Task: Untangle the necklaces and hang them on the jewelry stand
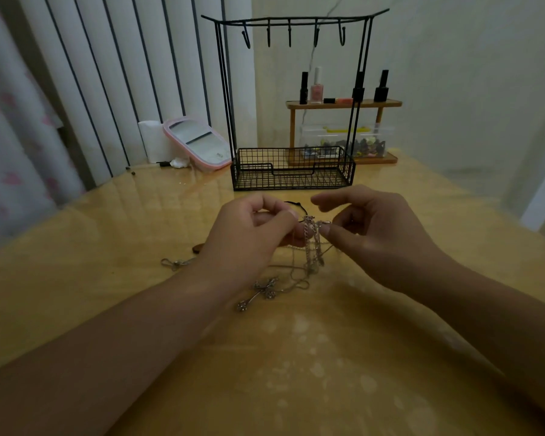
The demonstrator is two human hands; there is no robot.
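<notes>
Untangling step, nothing hung yet. Your left hand [252, 229] pinches the knotted silver necklaces [312, 243] from the left, fingers curled on the chain. Just right of it, your right hand [372, 234] pinches the same knot. Loose chain and the cross pendant [261, 291] trail below your fingers onto the table [107, 221]. Next: tease one strand free. The jewelry stand [291, 99] sits beyond your fingers, its hooks bare.
</notes>
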